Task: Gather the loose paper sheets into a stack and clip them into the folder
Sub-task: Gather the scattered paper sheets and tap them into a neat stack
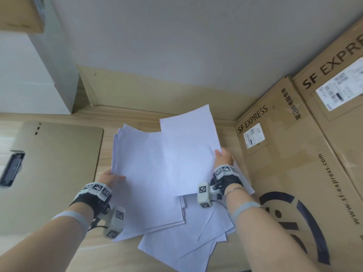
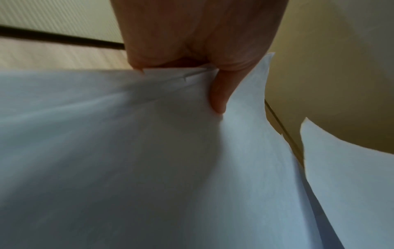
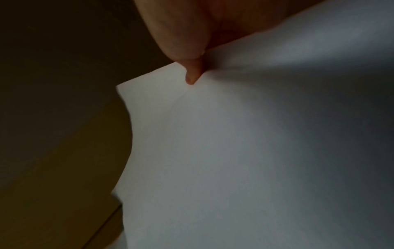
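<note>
Paper sheets (image 1: 145, 173) sat bunched in our left hand (image 1: 110, 178), thumb on top and fingers curled under their near-left edge. Our right hand (image 1: 224, 158) pinched one single sheet (image 1: 188, 150) by its right edge, lifted above the bunch. More loose sheets (image 1: 188, 238) lay fanned on the desk (image 1: 137, 258) beneath both hands. Left of our left hand lay the folder (image 1: 59, 173), open, with its clip (image 1: 12, 168) at its far-left side. Cardboard boxes (image 1: 294, 154) stood just right of our right hand.

cardboard boxes (image 1: 290, 154) wall the right, folder (image 1: 57, 165) left
</note>
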{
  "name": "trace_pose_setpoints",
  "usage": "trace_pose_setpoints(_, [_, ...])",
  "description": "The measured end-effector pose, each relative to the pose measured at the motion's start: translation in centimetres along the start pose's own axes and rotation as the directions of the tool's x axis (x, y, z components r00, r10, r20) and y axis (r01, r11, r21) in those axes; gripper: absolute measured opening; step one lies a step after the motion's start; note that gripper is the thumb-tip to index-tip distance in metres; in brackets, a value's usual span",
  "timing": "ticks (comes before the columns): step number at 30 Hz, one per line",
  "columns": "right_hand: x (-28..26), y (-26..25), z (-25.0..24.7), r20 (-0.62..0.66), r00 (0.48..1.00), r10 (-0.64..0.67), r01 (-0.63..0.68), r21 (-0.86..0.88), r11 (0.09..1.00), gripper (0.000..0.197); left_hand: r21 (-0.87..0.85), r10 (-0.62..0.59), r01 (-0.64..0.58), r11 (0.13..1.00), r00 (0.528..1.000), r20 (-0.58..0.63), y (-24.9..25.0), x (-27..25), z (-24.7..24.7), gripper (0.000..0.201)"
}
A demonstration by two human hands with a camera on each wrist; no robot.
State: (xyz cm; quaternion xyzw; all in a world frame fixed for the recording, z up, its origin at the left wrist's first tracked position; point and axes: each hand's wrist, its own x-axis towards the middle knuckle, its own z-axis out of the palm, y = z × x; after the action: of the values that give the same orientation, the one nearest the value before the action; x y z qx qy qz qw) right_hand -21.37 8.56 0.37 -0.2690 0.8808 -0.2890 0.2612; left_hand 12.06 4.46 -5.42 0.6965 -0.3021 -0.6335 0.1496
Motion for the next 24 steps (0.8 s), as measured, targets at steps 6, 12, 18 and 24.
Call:
trace_pose_setpoints(6, [-3.2,0.1,5.5,0.222,0.975,0.025,0.025,-0.220,0.975,0.031,-0.044,0.022,-0.021,0.999,1.000,0.019,0.5,-1.0,0.7,0.035])
trace_pose_setpoints(12, [-6.0,0.6,8.7,0.335,0.941,0.043,0.047,-0.257,0.965,0.026,0.043,0.064,-0.062,0.997,0.997,-0.043,0.3,-1.3,1.1,0.046])
trace_pose_setpoints(18, [-4.5,3.8,4.8,0.062,0.978,0.197,-0.170,-0.296,0.940,0.037,0.197,0.046,-0.032,0.980,0.997,-0.064,0.4,-1.3,0.9,0.046])
trace_pose_setpoints(24, [-3.8,7.7,0.3,-0.084,0.858,0.506,-0.513,-0.118,0.850,0.073,0.223,0.048,-0.035,0.974,0.997,-0.053,0.3,-1.6,1.2,0.046])
